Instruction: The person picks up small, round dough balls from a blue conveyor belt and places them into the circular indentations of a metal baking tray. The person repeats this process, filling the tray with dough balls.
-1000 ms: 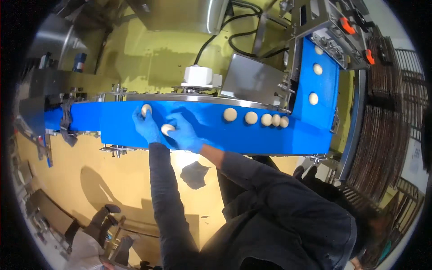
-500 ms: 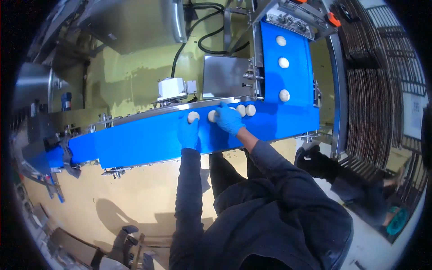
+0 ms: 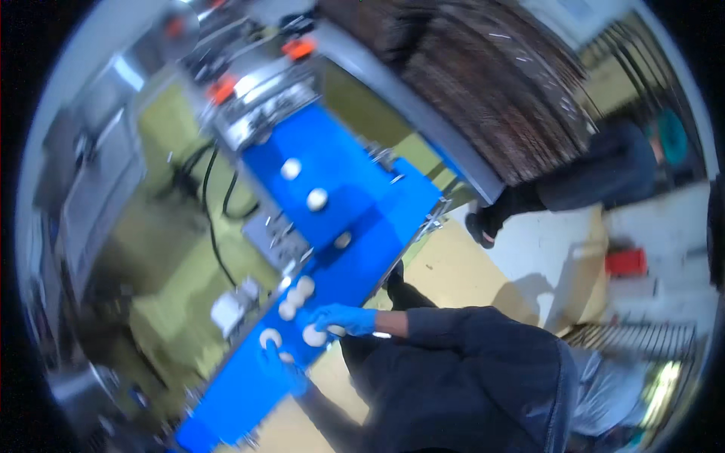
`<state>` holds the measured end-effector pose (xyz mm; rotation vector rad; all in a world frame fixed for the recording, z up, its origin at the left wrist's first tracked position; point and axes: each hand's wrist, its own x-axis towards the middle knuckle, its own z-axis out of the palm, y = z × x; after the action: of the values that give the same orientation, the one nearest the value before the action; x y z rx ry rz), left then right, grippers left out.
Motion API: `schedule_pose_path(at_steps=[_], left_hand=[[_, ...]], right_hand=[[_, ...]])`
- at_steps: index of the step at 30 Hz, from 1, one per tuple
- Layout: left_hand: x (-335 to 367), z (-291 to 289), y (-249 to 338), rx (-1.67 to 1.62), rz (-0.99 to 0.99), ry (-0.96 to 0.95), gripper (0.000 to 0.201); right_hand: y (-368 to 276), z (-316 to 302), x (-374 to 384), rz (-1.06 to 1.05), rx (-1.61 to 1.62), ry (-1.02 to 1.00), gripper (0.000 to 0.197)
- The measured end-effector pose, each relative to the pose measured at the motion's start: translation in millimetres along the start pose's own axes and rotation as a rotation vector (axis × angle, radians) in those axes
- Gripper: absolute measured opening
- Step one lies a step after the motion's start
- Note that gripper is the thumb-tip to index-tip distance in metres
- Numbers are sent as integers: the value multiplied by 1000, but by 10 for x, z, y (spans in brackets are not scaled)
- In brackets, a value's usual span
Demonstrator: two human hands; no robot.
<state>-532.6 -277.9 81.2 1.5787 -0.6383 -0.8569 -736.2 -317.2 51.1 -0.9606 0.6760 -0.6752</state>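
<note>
Pale round dough balls lie on a blue conveyor belt [image 3: 238, 385]. My left hand [image 3: 279, 370], in a blue glove, has its fingers curled against one dough ball [image 3: 269, 337]; a second dough ball [image 3: 285, 358] is close against that hand. My right hand [image 3: 343, 319], also blue-gloved, is closed over another dough ball [image 3: 314, 335], and one more dough ball [image 3: 336, 331] shows under its palm. Just beyond my hands several balls touch in a cluster [image 3: 288, 310]. The picture is smeared by motion, so the fingers' exact hold is unclear.
Further dough balls [image 3: 317, 199] sit spaced out on the joining belt [image 3: 283, 143], below a metal machine head with orange parts [image 3: 299, 49]. A white box-shaped unit [image 3: 228, 313] stands beside the belt. Stacked brown trays [image 3: 491, 83] and another person's leg [image 3: 559, 177] are at the right.
The view has swung to the right, so the belt now runs diagonally. My right hand has drawn its dough balls toward the belt's near edge. A ball on the joining belt has travelled nearer.
</note>
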Motion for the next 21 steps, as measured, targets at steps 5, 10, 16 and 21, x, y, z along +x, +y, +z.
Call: schedule_pose_path(at_steps=[5, 10, 16, 21], left_hand=[[41, 1765, 1746, 39, 12, -449, 39], [-439, 4126, 3268, -65, 391, -1117, 40], [-1041, 6697, 4085, 275, 811, -1875, 35], [-1409, 7865, 3777, 561, 1090, -2329, 31]], right_hand=[[-1929, -1095, -1240, -108, 244, 382, 34], [-3933, -1966, -2867, -689, -183, 1003, 31], [-4830, -3322, -3831, -400, -593, 1196, 31], [-4901, -4036, -3818, -99, -747, 967, 35]])
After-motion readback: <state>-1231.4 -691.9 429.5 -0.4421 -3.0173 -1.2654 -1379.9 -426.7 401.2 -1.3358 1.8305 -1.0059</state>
